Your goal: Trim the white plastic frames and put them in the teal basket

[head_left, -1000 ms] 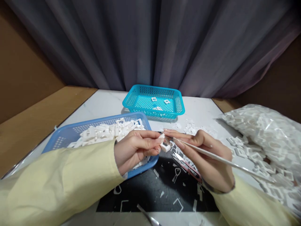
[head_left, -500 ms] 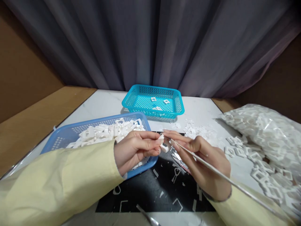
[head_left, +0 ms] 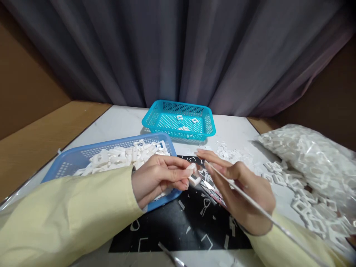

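My left hand [head_left: 162, 178] is closed in a pinch on a small white frame-shaped piece [head_left: 194, 180]. A little to its right, my right hand [head_left: 244, 191] is closed on a long, thin whitish strip [head_left: 257, 207] that runs from the fingertips down past the wrist to the lower right. The fingertips stand apart from the white piece. Below both hands lies a black mat [head_left: 167, 226] strewn with thin white scraps. A pointed tool with pinkish handles [head_left: 213, 191], perhaps scissors, lies partly hidden beneath my right hand.
A blue basket [head_left: 59, 168] heaped with white pieces stands at left, partly behind my left arm. Further back, a turquoise basket [head_left: 150, 124] holds several white frames. At right, a clear bag [head_left: 308, 148] bulges beside loose frames [head_left: 306, 207]. A metal tool [head_left: 171, 255] lies in front.
My right fingertips have drawn slightly away from the white piece, widening the gap. The piece has turned a little in my left hand. The whole view has shifted slightly.
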A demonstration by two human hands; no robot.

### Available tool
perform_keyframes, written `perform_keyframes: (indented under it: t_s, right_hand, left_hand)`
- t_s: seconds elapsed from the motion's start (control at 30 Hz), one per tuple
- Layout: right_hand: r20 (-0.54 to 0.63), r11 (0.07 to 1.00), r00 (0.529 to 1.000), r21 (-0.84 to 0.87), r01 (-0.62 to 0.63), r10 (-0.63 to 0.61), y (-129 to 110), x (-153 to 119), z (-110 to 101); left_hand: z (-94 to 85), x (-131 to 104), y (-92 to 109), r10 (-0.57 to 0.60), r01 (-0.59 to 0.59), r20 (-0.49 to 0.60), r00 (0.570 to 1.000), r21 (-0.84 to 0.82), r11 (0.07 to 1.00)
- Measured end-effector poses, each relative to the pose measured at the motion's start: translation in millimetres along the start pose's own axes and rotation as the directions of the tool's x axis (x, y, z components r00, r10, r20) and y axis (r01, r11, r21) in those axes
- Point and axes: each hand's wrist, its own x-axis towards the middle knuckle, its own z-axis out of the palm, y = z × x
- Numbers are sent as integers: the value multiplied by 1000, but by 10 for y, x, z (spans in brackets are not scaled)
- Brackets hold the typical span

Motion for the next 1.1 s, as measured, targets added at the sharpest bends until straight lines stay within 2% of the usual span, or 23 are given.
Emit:
perform_keyframes:
  t_s: [0.2,0.27,0.37,0.5,0.73,0.97,1.1]
  right_hand:
    - [119,951,971,208,-230,208,-115,133,-241]
    - [157,930,960,253,-266,232,-143,150,-278]
    - [192,930,962,276,-241,193,-170,156,-286]
    - [241,959,960,207,-192,140,-173,130,-253]
    - [225,992,974,119,-34,6,-130,56,-191]
    - [188,999,982,32,-24,17,-113,16,-148]
    - [178,998,982,11,54,-55,-85,-18,-99]
  left_hand:
    - [-24,-3,1,47,-48,47,998,8,999]
    - [-27,-5,1,52,-53,50,997,16,998]
    - [-23,-7,0,54,-55,52,997,13,998]
    - [-14,-6,-4,70,-70,53,996,13,997]
    - [-23,-4,-14,79,-79,54,995,4,997]
    - [-19,3,-9,69,-69,57,996,2,998]
    - [-30,2,-17,58,-60,61,996,28,998]
